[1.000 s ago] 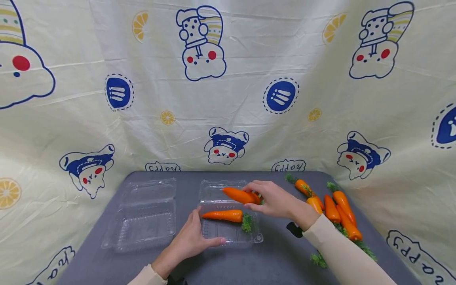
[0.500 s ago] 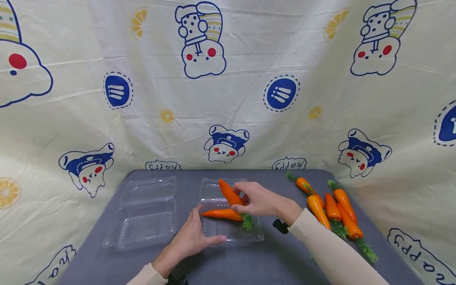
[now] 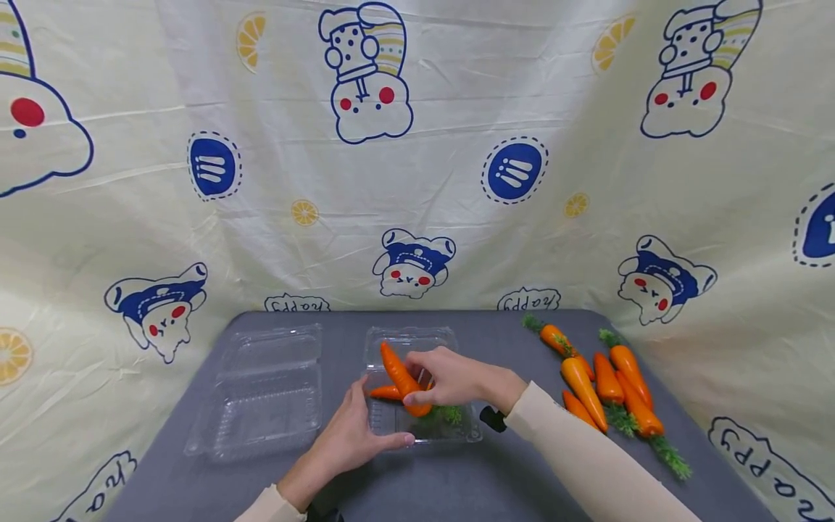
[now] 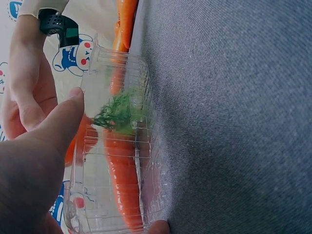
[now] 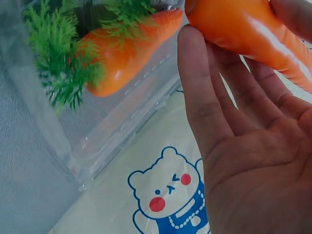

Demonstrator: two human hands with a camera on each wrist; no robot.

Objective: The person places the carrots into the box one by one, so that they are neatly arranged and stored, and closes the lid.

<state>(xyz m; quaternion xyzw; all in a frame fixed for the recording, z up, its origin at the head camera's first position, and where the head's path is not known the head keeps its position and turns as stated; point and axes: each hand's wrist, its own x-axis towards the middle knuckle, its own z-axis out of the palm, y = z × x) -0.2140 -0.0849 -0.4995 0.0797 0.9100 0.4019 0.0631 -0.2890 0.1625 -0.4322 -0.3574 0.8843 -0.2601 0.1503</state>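
Note:
My right hand (image 3: 450,375) pinches an orange carrot (image 3: 396,366) between thumb and fingers, tip tilted up and away, above a clear plastic clamshell box (image 3: 466,433). In the right wrist view the held carrot (image 5: 243,29) crosses the upper right corner. A second carrot (image 4: 122,175) with a green leafy top (image 4: 117,112) lies inside the box, partly covered by the held one in the head view. My left hand (image 3: 349,431) rests at the box's near left corner, thumb stretched along the front, fingers extended along the left side. The box's lid (image 3: 411,338) lies open behind.
Another open clear clamshell box (image 3: 267,413) stands to the left on the grey table (image 3: 417,482). Several carrots (image 3: 609,380) with green tops lie piled at the right. A patterned cloth (image 3: 417,181) hangs behind the table.
My right hand has moved left and lower with its carrot, now over the box; the carrot's tip has swung from pointing left to pointing up and away. The left hand stays put.

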